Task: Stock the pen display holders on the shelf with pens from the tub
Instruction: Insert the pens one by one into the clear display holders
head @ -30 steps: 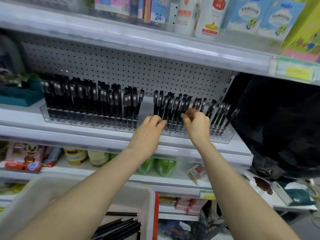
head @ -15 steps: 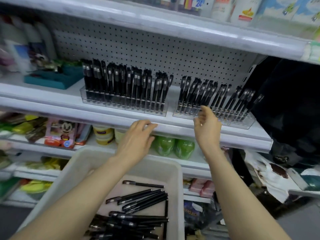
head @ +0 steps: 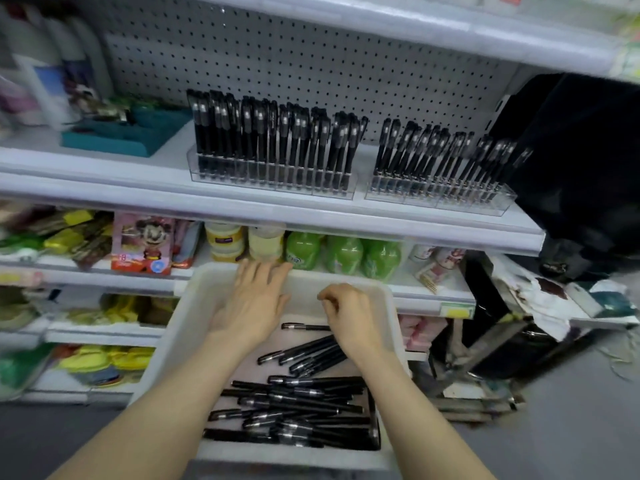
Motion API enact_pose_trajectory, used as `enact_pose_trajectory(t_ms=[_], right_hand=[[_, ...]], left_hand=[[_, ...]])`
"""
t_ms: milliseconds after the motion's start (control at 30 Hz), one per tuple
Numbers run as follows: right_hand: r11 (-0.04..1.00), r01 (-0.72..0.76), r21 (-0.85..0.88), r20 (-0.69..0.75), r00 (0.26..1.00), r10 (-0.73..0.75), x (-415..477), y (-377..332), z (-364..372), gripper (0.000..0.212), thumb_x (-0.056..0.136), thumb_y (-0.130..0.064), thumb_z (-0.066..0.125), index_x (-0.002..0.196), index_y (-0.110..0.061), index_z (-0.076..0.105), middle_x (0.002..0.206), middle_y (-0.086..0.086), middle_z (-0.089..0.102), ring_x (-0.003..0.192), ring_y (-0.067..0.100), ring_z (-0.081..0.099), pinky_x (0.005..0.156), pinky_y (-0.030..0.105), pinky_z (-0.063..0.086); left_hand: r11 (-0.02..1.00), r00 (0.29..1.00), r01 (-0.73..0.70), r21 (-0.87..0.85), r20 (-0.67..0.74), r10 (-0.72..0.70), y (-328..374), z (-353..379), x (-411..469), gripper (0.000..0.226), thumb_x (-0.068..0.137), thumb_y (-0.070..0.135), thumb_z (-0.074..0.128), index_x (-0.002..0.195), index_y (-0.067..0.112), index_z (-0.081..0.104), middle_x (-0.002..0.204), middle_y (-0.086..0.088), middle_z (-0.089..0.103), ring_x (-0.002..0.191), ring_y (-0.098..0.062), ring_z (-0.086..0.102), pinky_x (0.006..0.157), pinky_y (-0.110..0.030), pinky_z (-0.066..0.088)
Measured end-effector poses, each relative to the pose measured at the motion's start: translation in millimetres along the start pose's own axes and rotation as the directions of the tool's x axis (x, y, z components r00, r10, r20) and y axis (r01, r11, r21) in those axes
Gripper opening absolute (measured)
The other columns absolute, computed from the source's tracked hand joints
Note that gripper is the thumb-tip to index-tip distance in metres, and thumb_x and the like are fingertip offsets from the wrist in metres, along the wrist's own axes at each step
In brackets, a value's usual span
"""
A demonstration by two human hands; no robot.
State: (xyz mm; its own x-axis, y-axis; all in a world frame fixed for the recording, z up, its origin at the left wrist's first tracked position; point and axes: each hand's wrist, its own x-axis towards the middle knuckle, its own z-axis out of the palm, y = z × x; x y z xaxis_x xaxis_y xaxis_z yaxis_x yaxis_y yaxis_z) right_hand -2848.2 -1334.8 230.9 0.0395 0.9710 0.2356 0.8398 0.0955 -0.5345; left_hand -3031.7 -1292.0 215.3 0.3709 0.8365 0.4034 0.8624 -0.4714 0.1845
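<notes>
A white tub (head: 188, 327) sits below the shelf with several loose black pens (head: 298, 407) lying in it. My left hand (head: 254, 299) hovers flat over the tub's far end, fingers spread, holding nothing. My right hand (head: 349, 315) is over the tub with fingers curled downward, just above a single pen (head: 304, 327); nothing shows in its grip. On the shelf (head: 277, 209) stand two clear pen display holders, the left holder (head: 273, 183) and the right holder (head: 440, 199), both packed with upright black pens.
A teal tray (head: 117, 140) and bottles (head: 52, 71) stand on the shelf to the left. A black bag (head: 581, 161) hangs at the right. Green bottles (head: 343, 254), jars and snack packets fill the lower shelves behind the tub.
Both hands have come down from the shelf's holders to the tub. The camera has tilted down, so more of the tub and its pens shows.
</notes>
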Motion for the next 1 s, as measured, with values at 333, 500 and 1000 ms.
enact_pose_trajectory(t_ms=[333, 500, 1000], right_hand=[[0.929, 0.145, -0.339, 0.379, 0.925, -0.006, -4, 5, 21, 0.022, 0.090, -0.012, 0.058, 0.111, -0.016, 0.065, 0.114, 0.008, 0.063, 0.101, 0.033, 0.061, 0.081, 0.039, 0.050], [0.962, 0.113, -0.250, 0.359, 0.933, -0.017, -3, 6, 16, 0.014, 0.090, -0.012, 0.059, 0.102, -0.017, 0.064, 0.110, 0.005, 0.062, 0.099, 0.031, 0.060, 0.081, 0.037, 0.047], [0.815, -0.071, 0.576, 0.018, 0.997, 0.074, 42, 13, -119, 0.004, 0.096, -0.016, 0.059, 0.094, -0.017, 0.056, 0.086, 0.009, 0.061, 0.061, 0.017, 0.061, 0.059, 0.024, 0.052]], left_hand=[[1.000, 1.000, -0.012, -0.029, 0.010, 0.012, -1, -1, -4, 0.063, 0.082, 0.013, 0.064, 0.142, 0.017, 0.044, 0.127, -0.010, 0.051, 0.122, -0.030, 0.039, 0.117, -0.050, 0.019], [0.998, 1.000, 0.001, -0.066, -0.006, -0.001, -2, -1, -4, 0.069, 0.078, 0.002, 0.065, 0.141, 0.021, 0.045, 0.125, -0.006, 0.053, 0.120, -0.026, 0.041, 0.116, -0.048, 0.022], [0.998, 0.999, 0.031, -0.059, -0.034, -0.033, 35, -38, 59, 0.033, 0.093, 0.013, 0.056, 0.126, 0.017, 0.062, 0.118, -0.007, 0.065, 0.102, -0.033, 0.061, 0.078, -0.046, 0.055]])
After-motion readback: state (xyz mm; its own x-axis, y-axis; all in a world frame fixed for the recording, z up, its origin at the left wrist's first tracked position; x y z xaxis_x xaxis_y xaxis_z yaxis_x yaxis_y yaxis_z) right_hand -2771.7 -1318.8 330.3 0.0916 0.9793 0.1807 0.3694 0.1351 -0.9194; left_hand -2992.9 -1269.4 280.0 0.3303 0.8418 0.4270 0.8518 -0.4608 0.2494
